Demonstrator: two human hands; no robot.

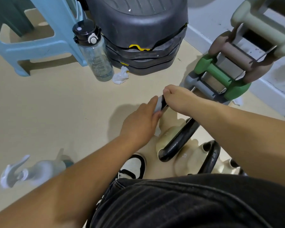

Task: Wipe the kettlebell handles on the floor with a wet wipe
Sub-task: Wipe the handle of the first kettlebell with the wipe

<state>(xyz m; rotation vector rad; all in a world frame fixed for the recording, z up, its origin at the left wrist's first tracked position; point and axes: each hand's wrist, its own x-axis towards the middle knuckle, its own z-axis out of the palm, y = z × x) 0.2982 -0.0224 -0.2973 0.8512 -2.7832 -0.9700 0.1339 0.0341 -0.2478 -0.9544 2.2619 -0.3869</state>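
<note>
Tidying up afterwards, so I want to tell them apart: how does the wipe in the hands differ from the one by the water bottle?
The wet wipe in use is wrapped round the black kettlebell handle, pinched by the left hand; the right hand holds the handle beside it. The crumpled wipe lies loose on the floor beside the water bottle, touched by no hand. Both are white.

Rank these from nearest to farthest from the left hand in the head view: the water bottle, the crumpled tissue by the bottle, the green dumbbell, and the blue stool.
From the left hand:
1. Crumpled tissue, straight ahead on the floor.
2. Water bottle, ahead, slightly left.
3. Green dumbbell, ahead right; too close to call against the bottle.
4. Blue stool, far left.
</note>
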